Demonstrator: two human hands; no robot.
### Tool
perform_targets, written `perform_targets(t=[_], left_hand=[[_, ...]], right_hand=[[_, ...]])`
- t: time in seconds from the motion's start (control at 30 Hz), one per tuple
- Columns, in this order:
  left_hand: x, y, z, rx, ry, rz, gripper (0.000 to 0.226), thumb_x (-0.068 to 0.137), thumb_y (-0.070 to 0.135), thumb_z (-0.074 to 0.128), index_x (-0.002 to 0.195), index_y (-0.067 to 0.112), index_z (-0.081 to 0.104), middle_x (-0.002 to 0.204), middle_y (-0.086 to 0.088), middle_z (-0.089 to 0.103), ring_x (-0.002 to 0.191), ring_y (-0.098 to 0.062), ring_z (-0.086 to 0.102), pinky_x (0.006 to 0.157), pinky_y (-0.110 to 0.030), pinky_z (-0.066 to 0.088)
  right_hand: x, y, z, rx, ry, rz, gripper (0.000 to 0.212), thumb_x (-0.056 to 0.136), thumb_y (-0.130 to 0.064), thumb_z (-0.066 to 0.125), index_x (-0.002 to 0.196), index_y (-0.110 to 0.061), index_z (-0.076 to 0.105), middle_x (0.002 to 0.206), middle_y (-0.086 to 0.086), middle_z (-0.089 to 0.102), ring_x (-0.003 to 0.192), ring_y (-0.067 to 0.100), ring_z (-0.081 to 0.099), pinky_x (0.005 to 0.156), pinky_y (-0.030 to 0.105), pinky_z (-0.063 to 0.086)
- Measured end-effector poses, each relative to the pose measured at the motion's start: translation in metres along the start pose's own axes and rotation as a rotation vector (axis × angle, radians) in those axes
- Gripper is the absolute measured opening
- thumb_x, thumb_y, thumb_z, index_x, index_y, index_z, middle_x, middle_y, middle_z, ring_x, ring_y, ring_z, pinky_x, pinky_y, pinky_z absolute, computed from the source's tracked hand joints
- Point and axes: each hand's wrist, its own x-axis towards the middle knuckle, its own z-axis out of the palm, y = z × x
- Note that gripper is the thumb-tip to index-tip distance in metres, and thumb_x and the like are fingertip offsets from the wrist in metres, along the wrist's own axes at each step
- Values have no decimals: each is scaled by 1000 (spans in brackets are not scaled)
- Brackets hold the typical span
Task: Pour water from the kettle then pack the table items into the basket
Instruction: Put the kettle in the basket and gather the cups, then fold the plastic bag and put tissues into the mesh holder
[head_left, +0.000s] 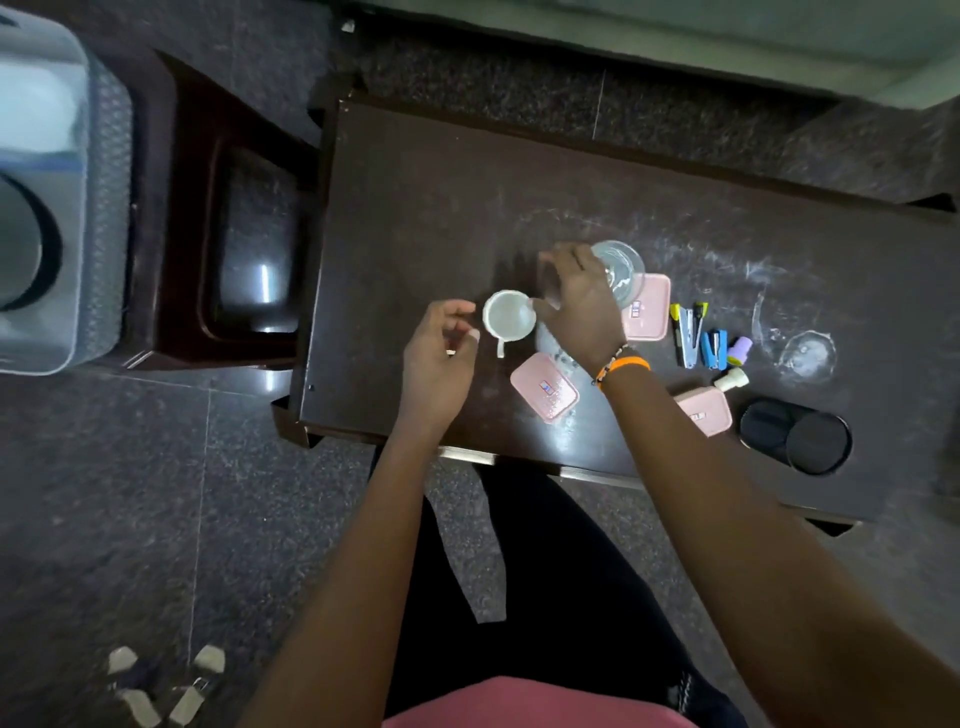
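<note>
From the head view, we are looking down on a dark worktop (415, 208) with our two hands over its near-left part. Our right hand (576, 301) is lying over a clear glass vessel, probably the kettle (621, 270), its fingers (558, 260) curled around the near side of it, as if steadying or tipping it towards the white cup (509, 316) just beside it. We cannot tell whether any water is running. Our left hand (439, 358) is hovering beside the cup's handle, fingers loosely bent and apart, holding nothing; we judge it is waiting there to steady the cup.

The things still to be packed are lying to the right: three pink lidded boxes, one (544, 387) near the cup, one (647, 307) touching the kettle's far side, one (704, 410) by our right forearm. Beyond them are lying a stapler (688, 332), a blue stapler (714, 349), a purple cap-like piece (740, 351) and a black case (795, 434). A wet ring (808, 356) is marking the worktop further right. The basket is not clearly showing; the grey tub (47, 182) on the stool at far left may be it.
</note>
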Motion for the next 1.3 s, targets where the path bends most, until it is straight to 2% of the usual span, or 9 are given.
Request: perform_targets(t=[0.2,0.33,0.6,0.7,0.83,1.0,1.1,1.2,1.3], left_hand=[[2,-19,-91,-107,173,-35,25,86,8,55,107,22,58,79,16,54,70,15,51,69,-1,38],[10,-39,-170,-224,340,-35,25,87,6,55,104,25,56,81,13,54,70,5,52,69,-11,44],[54,-84,-310,-273,538,-100,21,88,7,53,106,17,58,79,15,50,61,11,50,57,1,37],[72,-97,-339,-244,518,-134,23,87,8,53,109,15,58,80,16,50,70,4,50,60,-1,37],[86,-115,-357,-278,430,-167,23,88,10,53,109,19,58,83,16,51,81,-8,52,72,-20,41],[92,-127,-363,-324,373,-195,24,87,10,54,108,22,59,101,0,55,82,-7,53,85,-32,45],[92,-124,-366,-367,348,-187,23,88,9,52,105,23,59,100,-1,55,78,-1,51,76,-21,43],[91,-111,-367,-417,333,-157,21,89,7,53,102,22,58,84,9,52,77,-5,52,71,-14,42],[91,-93,-366,-463,326,-134,18,89,8,53,99,22,58,81,10,51,80,-9,51,77,-18,43]], right_hand=[[-9,-119,41,46,-90,-241,28,85,-15,60,113,-9,61,118,11,59,113,28,52,98,31,36],[0,-211,72,59,-128,-380,37,85,-10,57,122,-10,56,119,12,57,110,28,52,99,32,38],[62,-378,138,-182,-67,-650,45,85,-4,44,130,-5,48,128,16,51,117,33,48,105,36,32],[100,-413,167,-436,-117,-627,43,92,-23,44,133,-11,45,145,13,37,136,28,33,115,44,21],[140,-439,204,-670,-221,-548,43,92,-37,46,126,-12,55,159,13,7,145,33,12,117,52,12],[167,-448,219,-685,-314,-439,43,89,-25,46,130,-11,50,160,9,5,146,29,14,115,60,9],[172,-452,211,-594,-242,-460,48,85,-13,52,132,-7,46,155,8,24,139,24,32,114,61,9],[167,-451,191,-319,-43,-455,45,85,-4,47,129,-10,52,145,8,43,132,23,44,118,50,9],[146,-449,164,185,153,-333,34,83,-2,53,113,-8,67,124,10,64,118,20,57,108,26,33]])
